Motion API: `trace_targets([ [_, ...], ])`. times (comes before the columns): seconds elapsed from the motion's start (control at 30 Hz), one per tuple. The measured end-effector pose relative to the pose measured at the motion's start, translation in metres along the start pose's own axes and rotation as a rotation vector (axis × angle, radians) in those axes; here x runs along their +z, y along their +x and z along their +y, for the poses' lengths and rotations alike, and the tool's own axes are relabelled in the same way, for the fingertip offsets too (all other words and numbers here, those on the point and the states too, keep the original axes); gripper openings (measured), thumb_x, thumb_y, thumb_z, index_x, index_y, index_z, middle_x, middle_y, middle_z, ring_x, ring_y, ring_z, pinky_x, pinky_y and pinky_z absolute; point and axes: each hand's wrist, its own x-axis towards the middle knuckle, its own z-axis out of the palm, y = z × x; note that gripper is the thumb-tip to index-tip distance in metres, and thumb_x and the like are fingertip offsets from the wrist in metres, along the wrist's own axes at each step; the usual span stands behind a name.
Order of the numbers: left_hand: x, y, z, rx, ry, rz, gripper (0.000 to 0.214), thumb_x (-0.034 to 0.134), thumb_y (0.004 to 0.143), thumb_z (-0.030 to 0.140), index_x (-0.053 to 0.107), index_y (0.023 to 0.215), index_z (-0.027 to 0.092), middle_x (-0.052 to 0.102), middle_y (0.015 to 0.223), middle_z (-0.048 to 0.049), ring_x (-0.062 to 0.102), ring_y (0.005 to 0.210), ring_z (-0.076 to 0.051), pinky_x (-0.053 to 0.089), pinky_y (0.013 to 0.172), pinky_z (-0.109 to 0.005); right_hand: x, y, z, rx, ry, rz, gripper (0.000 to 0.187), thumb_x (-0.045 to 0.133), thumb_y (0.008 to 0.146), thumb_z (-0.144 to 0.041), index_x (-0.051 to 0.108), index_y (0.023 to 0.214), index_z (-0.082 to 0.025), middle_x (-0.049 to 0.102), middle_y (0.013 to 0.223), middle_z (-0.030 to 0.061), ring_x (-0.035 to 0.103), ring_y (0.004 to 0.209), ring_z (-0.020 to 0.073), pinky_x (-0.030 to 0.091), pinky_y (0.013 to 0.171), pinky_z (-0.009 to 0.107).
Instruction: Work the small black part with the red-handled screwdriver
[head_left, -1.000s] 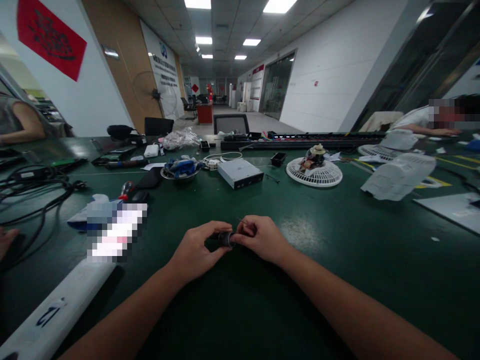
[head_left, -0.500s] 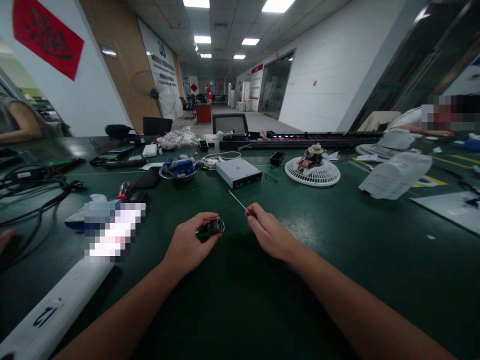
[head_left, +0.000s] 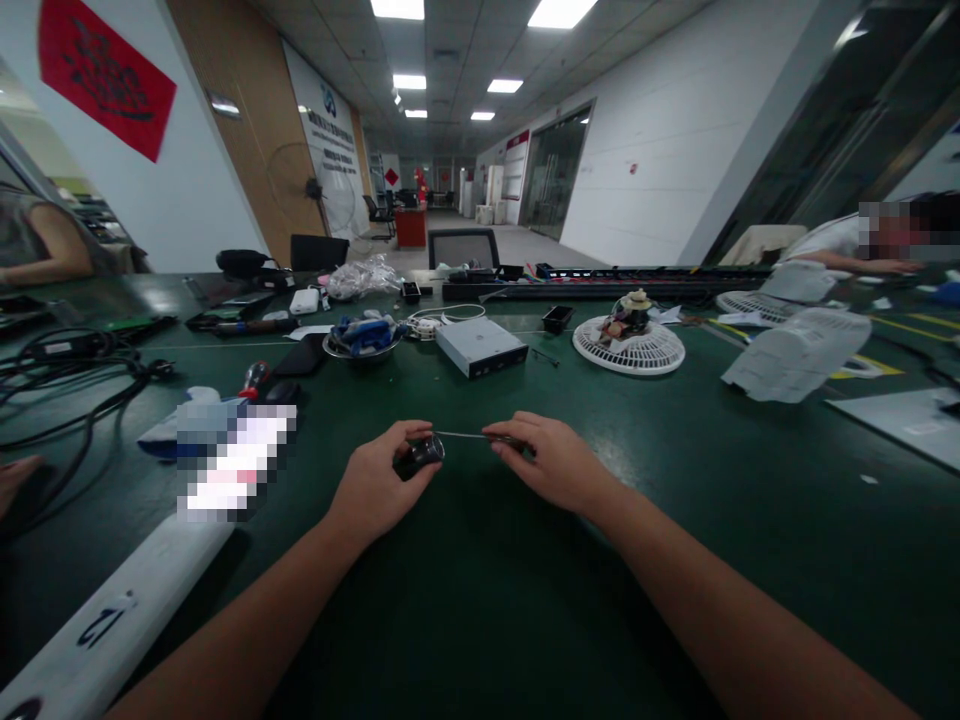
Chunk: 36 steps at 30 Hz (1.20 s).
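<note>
My left hand (head_left: pixel 379 480) is closed around a small black cylindrical part (head_left: pixel 418 456) just above the green table (head_left: pixel 480 600). My right hand (head_left: pixel 544 460) pinches a thin metal rod (head_left: pixel 461 435) that lies level and points left, with its tip at the open end of the black part. The two hands sit close together in the middle of the view, a short gap between them bridged by the rod.
A grey drive box (head_left: pixel 480 346), a metal bowl of blue parts (head_left: pixel 361 338), a white fan grille with a motor (head_left: pixel 628 340) and a white fan housing (head_left: pixel 799 352) lie further back. Black cables (head_left: pixel 67 380) spread at the left. Other people sit at the far left and far right.
One second ago both hands met at the black part. Then my right hand drew the rod out, pointing up and away. Now the rod is level, its tip back at the part.
</note>
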Motion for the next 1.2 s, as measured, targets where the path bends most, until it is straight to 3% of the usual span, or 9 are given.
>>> trace_targets([
  [0.57, -0.0007, -0.0005, 0.0018, -0.024, 0.000, -0.037, 0.043, 0.070, 0.076, 0.022, 0.057, 0.117, 0.023, 0.072, 0.099, -0.0030, 0.069, 0.083, -0.020, 0.056, 0.078, -0.036, -0.0033, -0.0025, -0.0046, -0.045, 0.033, -0.030, 0.022, 0.053, 0.089, -0.022, 0.068, 0.106, -0.020, 0.065, 0.092, 0.0047, 0.060, 0.077, 0.0146, 0.045, 0.069, 0.029],
  [0.9, 0.0005, -0.0024, -0.0008, 0.024, 0.009, -0.086, 0.044, 0.070, 0.077, 0.022, 0.056, 0.119, 0.025, 0.070, 0.105, -0.0025, 0.068, 0.089, -0.020, 0.056, 0.082, -0.038, -0.0014, -0.0005, -0.0025, -0.005, 0.048, 0.000, 0.022, 0.051, 0.091, -0.023, 0.068, 0.105, -0.018, 0.065, 0.091, 0.0054, 0.059, 0.076, 0.0146, 0.044, 0.068, 0.029],
  [1.2, 0.0022, -0.0030, -0.0046, 0.056, 0.046, -0.103, 0.044, 0.069, 0.078, 0.023, 0.055, 0.119, 0.026, 0.070, 0.108, -0.0021, 0.068, 0.093, -0.021, 0.054, 0.085, -0.039, -0.0048, -0.0015, -0.0060, -0.053, 0.111, -0.009, 0.020, 0.053, 0.087, -0.018, 0.069, 0.099, -0.017, 0.067, 0.085, 0.0047, 0.058, 0.071, 0.0137, 0.043, 0.065, 0.027],
])
